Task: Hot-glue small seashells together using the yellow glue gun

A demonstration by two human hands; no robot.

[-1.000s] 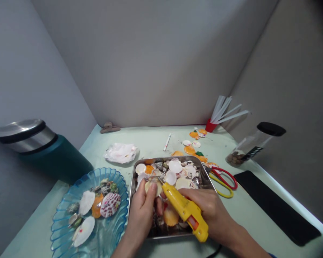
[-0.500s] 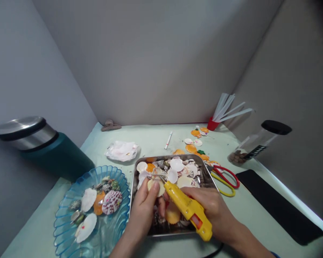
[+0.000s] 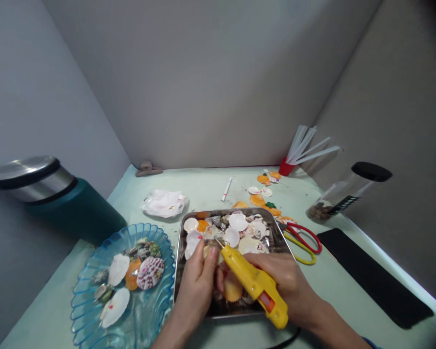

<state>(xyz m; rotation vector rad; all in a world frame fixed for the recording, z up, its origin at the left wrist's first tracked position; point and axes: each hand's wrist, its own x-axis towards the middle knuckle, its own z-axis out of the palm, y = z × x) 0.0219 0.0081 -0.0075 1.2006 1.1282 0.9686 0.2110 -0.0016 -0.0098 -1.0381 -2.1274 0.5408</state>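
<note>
My left hand is closed on a small pale shell, held over the metal tray full of mixed shells. My right hand grips a yellow glue gun. The gun's metal tip points up-left and touches the shell just beside my left thumb. An orange scallop shell lies in the tray under both hands. A black cord leaves the gun at the bottom edge.
A blue glass dish with several shells sits at left, a teal bin with a steel lid behind it. Red and yellow scissors, a black pad, a lidded jar, a red cup of sticks and a crumpled tissue surround the tray.
My left hand has lowered the shell a little and covers more of it. The glue gun tip stays against it. The view has shifted slightly.
</note>
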